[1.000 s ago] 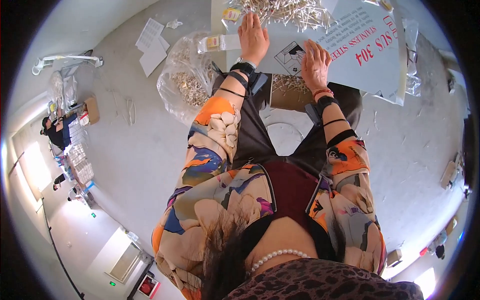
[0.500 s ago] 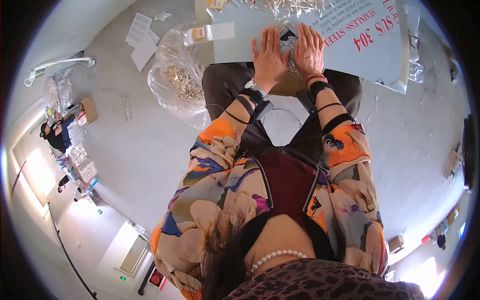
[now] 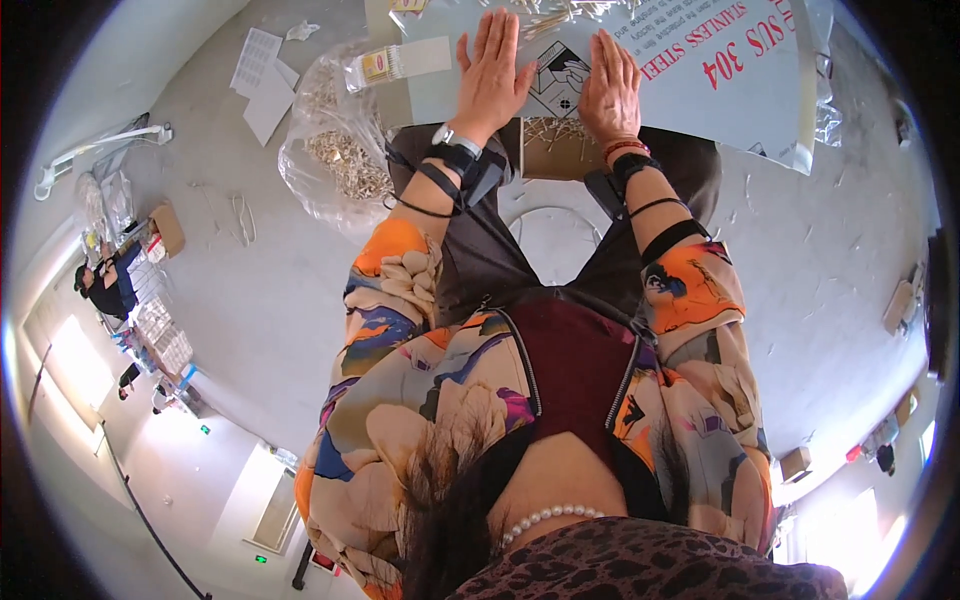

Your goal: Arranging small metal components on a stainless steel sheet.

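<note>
My left hand (image 3: 492, 80) lies flat on a pale blue-grey sheet with red print (image 3: 680, 105), fingers stretched and thumb apart. Beside it, my right hand (image 3: 610, 95) also rests flat on the sheet, its fingers extended. Neither hand holds anything. Just beyond the fingertips lie loose cotton swabs (image 3: 560, 18), partly cut off by the upper edge of the view. A printed black-and-white symbol (image 3: 560, 78) shows between the hands. Below the sheet's near edge, between my knees, a cardboard box (image 3: 550, 165) has more cotton swabs (image 3: 553, 132) in it.
Left of the sheet, a clear plastic bag (image 3: 305, 190) holds many cotton swabs. A small labelled pack (image 3: 378, 66) lies at the sheet's left end. White papers (image 3: 262, 85) are on the floor. Another person (image 3: 108, 285) sits far left by stacked goods.
My hands have moved apart, the left one leftward, and both reach slightly farther forward. The printed symbol and the cardboard box between my knees now show more fully.
</note>
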Available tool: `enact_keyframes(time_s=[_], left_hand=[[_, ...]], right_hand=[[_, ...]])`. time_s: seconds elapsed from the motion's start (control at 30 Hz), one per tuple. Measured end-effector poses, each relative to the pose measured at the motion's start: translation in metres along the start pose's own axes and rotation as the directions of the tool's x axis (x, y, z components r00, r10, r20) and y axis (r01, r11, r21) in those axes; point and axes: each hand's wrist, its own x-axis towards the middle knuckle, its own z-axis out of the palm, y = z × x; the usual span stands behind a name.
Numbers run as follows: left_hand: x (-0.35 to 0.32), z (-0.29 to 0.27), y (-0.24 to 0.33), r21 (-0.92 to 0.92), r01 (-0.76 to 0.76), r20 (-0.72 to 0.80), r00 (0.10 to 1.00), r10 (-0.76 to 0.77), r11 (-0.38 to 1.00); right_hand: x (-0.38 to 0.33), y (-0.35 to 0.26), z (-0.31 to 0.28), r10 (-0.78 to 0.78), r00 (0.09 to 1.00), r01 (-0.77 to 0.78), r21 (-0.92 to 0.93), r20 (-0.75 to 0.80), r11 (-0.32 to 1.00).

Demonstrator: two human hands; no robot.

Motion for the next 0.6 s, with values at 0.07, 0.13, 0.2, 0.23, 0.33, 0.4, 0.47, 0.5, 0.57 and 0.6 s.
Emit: enact_keyframes(time_s=[0.07, 0.13, 0.2, 0.23, 0.33, 0.4, 0.47, 0.5, 0.57, 0.6], left_hand=[[-0.006, 0.002, 0.006, 0.082, 0.066, -0.086, 0.995, -0.059, 0.994], [-0.01, 0.004, 0.013, 0.111, 0.082, -0.088, 0.993, -0.072, 0.99], [-0.011, 0.005, 0.021, 0.15, 0.073, -0.109, 0.992, -0.057, 0.986], [-0.014, 0.007, 0.022, 0.15, 0.075, -0.109, 0.992, -0.059, 0.986], [-0.025, 0.008, 0.024, 0.172, 0.074, -0.093, 0.994, -0.059, 0.982], [-0.024, 0.008, 0.023, 0.149, 0.083, -0.108, 0.992, -0.067, 0.985], [-0.021, 0.006, 0.025, 0.126, 0.093, -0.123, 0.989, -0.077, 0.988], [-0.018, 0.006, 0.026, 0.1, 0.117, -0.152, 0.983, -0.101, 0.988], [-0.008, 0.007, 0.028, 0.071, 0.139, -0.183, 0.975, -0.124, 0.988], [-0.002, 0.007, 0.029, 0.062, 0.135, -0.202, 0.972, -0.12, 0.989]], right_hand=[[0.001, -0.003, 0.0, -0.006, 1.0, 0.006, -0.009, 0.005, 1.0], [0.0, -0.003, -0.001, -0.006, 1.0, 0.006, -0.024, 0.017, 1.0], [-0.001, -0.001, 0.0, 0.0, 1.0, 0.0, -0.019, 0.02, 1.0], [0.0, -0.001, 0.0, 0.001, 1.0, -0.001, -0.014, 0.025, 1.0], [0.001, -0.001, 0.001, -0.025, 1.0, 0.025, 0.01, 0.0, 1.0], [0.002, 0.0, 0.001, -0.029, 1.0, 0.029, 0.004, 0.003, 1.0], [0.001, -0.001, 0.001, -0.034, 0.999, 0.034, -0.001, 0.007, 0.999], [0.001, -0.001, 0.001, -0.048, 0.999, 0.048, 0.002, -0.003, 0.999], [0.001, 0.001, 0.002, -0.062, 0.998, 0.062, 0.002, -0.014, 0.998], [0.001, 0.002, 0.003, -0.068, 0.997, 0.068, 0.004, -0.027, 0.998]])
